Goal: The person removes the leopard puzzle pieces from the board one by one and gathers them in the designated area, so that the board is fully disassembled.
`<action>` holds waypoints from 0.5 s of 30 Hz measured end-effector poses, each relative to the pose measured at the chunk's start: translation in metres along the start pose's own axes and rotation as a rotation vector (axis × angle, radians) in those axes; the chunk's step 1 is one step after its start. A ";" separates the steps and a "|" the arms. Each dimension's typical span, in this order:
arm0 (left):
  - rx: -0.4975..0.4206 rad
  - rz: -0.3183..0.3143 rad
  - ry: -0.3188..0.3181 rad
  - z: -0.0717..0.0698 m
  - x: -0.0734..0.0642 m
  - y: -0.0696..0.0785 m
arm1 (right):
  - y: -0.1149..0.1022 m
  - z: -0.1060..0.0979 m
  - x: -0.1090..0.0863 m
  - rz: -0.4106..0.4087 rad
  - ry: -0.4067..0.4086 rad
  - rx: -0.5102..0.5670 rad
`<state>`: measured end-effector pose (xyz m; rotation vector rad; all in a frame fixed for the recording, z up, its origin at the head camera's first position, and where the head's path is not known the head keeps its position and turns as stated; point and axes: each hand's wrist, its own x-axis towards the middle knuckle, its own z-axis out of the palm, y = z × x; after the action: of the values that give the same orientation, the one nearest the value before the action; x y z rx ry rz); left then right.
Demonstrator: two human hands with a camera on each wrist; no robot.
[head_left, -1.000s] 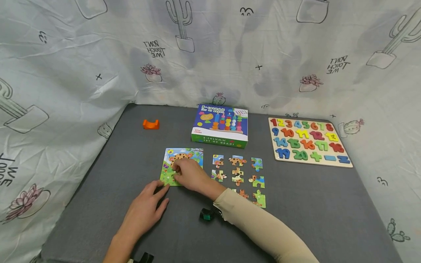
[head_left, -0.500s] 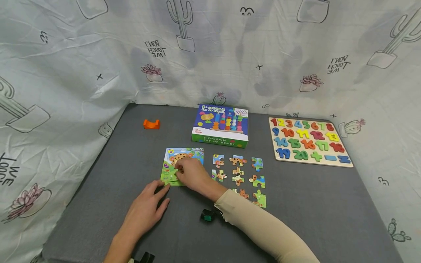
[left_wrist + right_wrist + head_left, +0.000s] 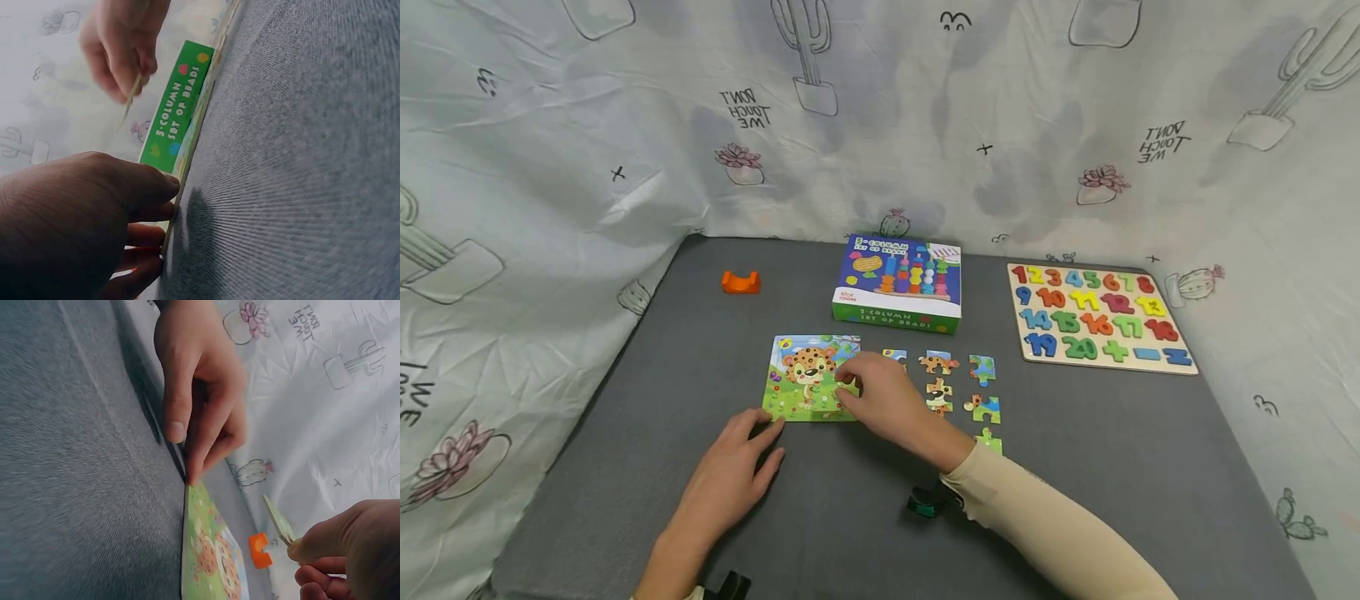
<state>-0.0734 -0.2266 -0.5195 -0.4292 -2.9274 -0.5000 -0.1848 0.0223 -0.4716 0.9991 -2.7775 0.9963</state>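
Note:
A square puzzle board [image 3: 784,407] with a leopard cub picture lies flat on the grey table. My left hand [image 3: 726,471] rests by its near left corner, fingertips touching the edge, as the right wrist view also shows. My right hand [image 3: 887,396] is raised over the board's right side. Between its thumb and fingers it pinches a thin jigsaw piece [image 3: 279,520], greenish on its face and held on edge. Loose jigsaw pieces [image 3: 982,408] lie in rows to the right of the board; my right hand and forearm hide some of them.
Behind the board stands a blue and green bead-set box [image 3: 897,283]. A wooden number board [image 3: 1105,321] lies at the right, and an orange plastic piece [image 3: 741,282] at the back left. Patterned cloth [image 3: 880,125] hangs behind the table.
My right hand has moved right and up from the board's lower middle, carrying the jigsaw piece and uncovering the leopard picture. My left hand has stayed at the corner.

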 end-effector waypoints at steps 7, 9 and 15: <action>0.002 -0.015 0.004 0.000 0.000 -0.001 | 0.005 -0.020 -0.026 -0.023 0.056 -0.009; -0.005 -0.017 0.005 0.000 0.000 -0.001 | 0.008 -0.023 -0.033 -0.017 0.058 -0.012; -0.012 -0.011 0.014 -0.001 0.003 -0.001 | 0.018 -0.027 -0.053 0.025 0.046 -0.028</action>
<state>-0.0763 -0.2272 -0.5185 -0.4098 -2.9162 -0.5205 -0.1582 0.0786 -0.4728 0.9284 -2.7650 0.9677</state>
